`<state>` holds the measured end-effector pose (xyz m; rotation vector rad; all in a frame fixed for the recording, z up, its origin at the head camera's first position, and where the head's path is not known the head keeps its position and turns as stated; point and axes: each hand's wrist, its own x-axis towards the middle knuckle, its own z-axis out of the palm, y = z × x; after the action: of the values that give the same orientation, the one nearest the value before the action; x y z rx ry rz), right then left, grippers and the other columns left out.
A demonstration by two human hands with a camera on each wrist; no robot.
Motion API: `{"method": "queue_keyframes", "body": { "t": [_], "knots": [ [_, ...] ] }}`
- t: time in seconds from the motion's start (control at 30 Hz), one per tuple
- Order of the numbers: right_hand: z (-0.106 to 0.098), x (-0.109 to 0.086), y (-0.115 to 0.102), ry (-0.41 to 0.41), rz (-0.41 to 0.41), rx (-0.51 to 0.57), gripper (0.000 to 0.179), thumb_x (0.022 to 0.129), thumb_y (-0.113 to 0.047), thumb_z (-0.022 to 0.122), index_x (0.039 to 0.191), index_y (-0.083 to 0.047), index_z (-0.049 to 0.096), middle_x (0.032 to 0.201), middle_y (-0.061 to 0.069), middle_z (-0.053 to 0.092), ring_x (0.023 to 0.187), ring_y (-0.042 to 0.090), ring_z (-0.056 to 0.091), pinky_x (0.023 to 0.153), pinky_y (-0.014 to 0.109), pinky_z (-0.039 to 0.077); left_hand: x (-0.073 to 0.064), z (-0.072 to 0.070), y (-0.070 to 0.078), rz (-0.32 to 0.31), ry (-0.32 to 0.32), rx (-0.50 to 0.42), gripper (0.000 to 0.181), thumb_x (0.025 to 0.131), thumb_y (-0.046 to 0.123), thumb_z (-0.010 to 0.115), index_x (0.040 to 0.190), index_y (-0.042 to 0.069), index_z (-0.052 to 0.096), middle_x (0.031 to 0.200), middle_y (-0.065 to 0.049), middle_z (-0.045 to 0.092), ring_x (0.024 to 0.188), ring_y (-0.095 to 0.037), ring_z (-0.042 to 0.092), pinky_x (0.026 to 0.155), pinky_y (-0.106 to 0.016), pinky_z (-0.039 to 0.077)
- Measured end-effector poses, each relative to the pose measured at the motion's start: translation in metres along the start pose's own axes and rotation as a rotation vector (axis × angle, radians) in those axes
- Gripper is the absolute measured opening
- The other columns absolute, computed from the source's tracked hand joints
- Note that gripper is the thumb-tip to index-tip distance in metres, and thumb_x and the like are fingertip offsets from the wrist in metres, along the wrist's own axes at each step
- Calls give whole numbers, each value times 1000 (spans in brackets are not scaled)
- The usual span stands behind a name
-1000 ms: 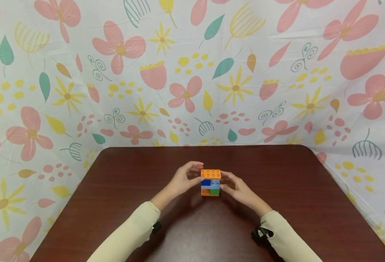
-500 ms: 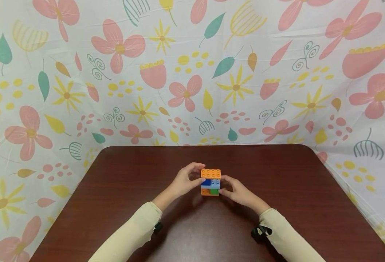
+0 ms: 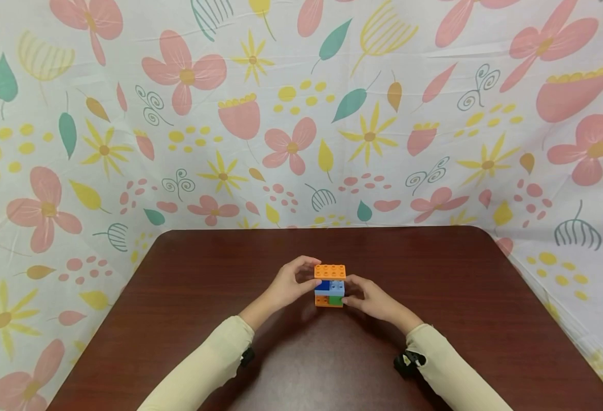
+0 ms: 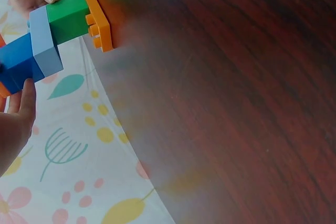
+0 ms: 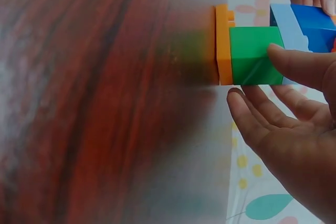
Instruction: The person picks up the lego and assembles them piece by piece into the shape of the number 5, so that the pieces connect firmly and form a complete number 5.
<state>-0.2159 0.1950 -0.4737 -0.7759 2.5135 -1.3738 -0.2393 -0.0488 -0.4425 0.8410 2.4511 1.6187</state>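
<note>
On the table stands a small tower of toy building bricks. An orange studded plate [image 3: 336, 304] forms its base, with a green brick [image 3: 335, 299] on the right side above it. Over that lies a light blue plate [image 3: 336, 293], then a dark blue brick [image 3: 324, 286] on the left, and another orange plate [image 3: 330, 272] on top. My left hand [image 3: 287, 283] pinches the dark blue brick, thumb at the front. My right hand [image 3: 377, 299] holds the green brick, its thumb [image 5: 299, 65] on one face and its fingers on the far side.
The dark reddish-brown table [image 3: 188, 297] has rounded far corners. Behind and beside it hangs a white cloth [image 3: 301, 85] printed with flowers and leaves. Black wrist straps [image 3: 408, 364] show below both sleeves.
My right hand has shifted slightly down and inward, bringing its thumb onto the green brick. The left hand has edged a little right, its thumb over the dark blue brick. The tower stays put.
</note>
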Motion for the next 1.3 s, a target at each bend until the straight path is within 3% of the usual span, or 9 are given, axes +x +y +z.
{"method": "queue_keyframes", "body": {
  "t": [0.27,0.53,0.77,0.87,0.97,1.17,1.3],
  "knots": [
    [1,3,-1,39,-1,-8,35,95,-9,61,127,2,52,123,17,59,117,36,54,97,53,44,4,-4,-2,20,29,-42,36,91,9,67,126,5,57,115,-9,63,107,-24,61,93,-41,50],
    [2,7,-4,77,21,80,37,95,-11,61,127,5,51,119,21,60,109,36,59,89,47,51,9,-8,-5,20,95,-62,35,92,14,66,126,10,57,113,-8,63,105,-22,60,95,-38,48],
    [6,8,-11,110,97,249,41,97,-7,56,133,9,43,122,28,55,106,36,61,82,41,55,3,-15,33,-35,147,-112,35,93,7,63,125,-2,53,113,-22,62,106,-35,58,93,-41,49],
    [8,9,-14,143,127,269,42,98,-6,55,134,10,41,122,30,55,105,36,62,81,41,55,5,-15,33,-72,174,-135,35,93,7,63,124,-4,53,113,-23,61,105,-35,57,89,-36,50],
    [9,11,-16,171,157,279,42,98,-7,55,134,9,42,123,30,55,105,35,62,81,41,55,10,-15,27,-109,193,-176,37,93,8,64,125,-7,51,113,-24,61,103,-34,57,86,-34,52],
    [11,11,-20,182,198,298,43,99,-10,53,135,9,41,123,29,55,103,35,62,80,42,55,24,-8,-3,-166,219,-280,37,93,11,65,122,-6,51,113,-22,60,96,-31,60,88,-49,51],
    [12,12,-19,188,230,300,43,100,-11,52,136,10,41,121,29,56,101,34,63,79,43,56,31,-3,-13,-201,232,-292,33,94,14,64,119,-4,53,111,-19,60,93,-25,62,88,-49,51]
  ]
}}
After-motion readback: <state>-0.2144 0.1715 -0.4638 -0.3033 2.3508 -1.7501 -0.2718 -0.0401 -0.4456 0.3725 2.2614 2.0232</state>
